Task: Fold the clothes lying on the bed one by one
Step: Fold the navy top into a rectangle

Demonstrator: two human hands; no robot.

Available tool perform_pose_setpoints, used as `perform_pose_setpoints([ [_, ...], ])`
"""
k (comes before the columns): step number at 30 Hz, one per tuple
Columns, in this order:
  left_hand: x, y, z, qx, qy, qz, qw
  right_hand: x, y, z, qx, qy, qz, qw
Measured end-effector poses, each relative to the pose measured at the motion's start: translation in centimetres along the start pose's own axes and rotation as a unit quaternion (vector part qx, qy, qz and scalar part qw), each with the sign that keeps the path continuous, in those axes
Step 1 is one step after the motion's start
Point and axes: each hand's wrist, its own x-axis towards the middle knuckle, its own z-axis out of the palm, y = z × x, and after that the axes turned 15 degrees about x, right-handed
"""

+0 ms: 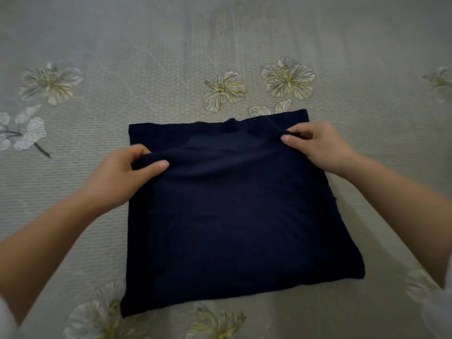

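Navy garment (232, 228) lay folded (roughly square) on floral bed (146, 45), left hand (127, 174) and right hand (320, 145) each pinched its upper layer

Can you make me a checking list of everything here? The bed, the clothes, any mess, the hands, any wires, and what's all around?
Surface: a grey bed sheet printed with pale flowers, lying mostly smooth.
Job's things: one navy garment, already folded into a rough square and lying flat on the sheet. No other clothes are in view.
Clutter: nothing seen.
Grippers: the left hand pinches a ridge of fabric near the garment's far left side. The right hand pinches the fabric near its far right corner.
Cables: nothing seen.
Surroundings: the sheet fills the whole view, so nothing beyond the bed can be seen.
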Motion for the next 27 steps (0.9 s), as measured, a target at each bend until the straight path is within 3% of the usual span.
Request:
perform_pose_setpoints([
  [5, 4.5, -0.9, 1.1, -0.019, 0.121, -0.058, 0.991, 5.3, 1.5, 1.7, -0.103, 0.082, -0.008, 0.991],
  [7, 5.0, -1.0, 3.0, 0.035, 0.144, -0.083, 0.985, 5.8, 2.4, 3.3, -0.204, 0.114, -0.001, 0.972],
  [9, 3.9, -0.7, 5.6, 0.143, 0.179, -0.051, 0.972, 4.3, 3.4, 5.2, -0.289, 0.114, -0.005, 0.951],
  [12, 0.6, -0.2, 10.2, 0.255, 0.133, 0.06, 0.956, 0.1, 4.9, 8.1, -0.33, 0.067, -0.094, 0.937],
  [14, -1.3, -0.5, 13.1, 0.293, 0.071, 0.099, 0.948, -1.7, 6.8, 9.1, -0.378, -0.006, -0.093, 0.921],
  [16, -2.0, -1.0, 15.1, 0.318, 0.055, 0.092, 0.942, -2.2, 8.6, 9.3, -0.413, -0.054, -0.064, 0.907],
  [22, -1.5, -1.0, 15.9, 0.332, 0.069, 0.069, 0.938, -2.0, 9.8, 9.5, -0.427, -0.033, -0.071, 0.901],
  [27, -1.5, -0.8, 15.7, 0.347, 0.062, 0.062, 0.934, -2.4, 9.1, 9.1, -0.417, -0.062, -0.043, 0.906],
])
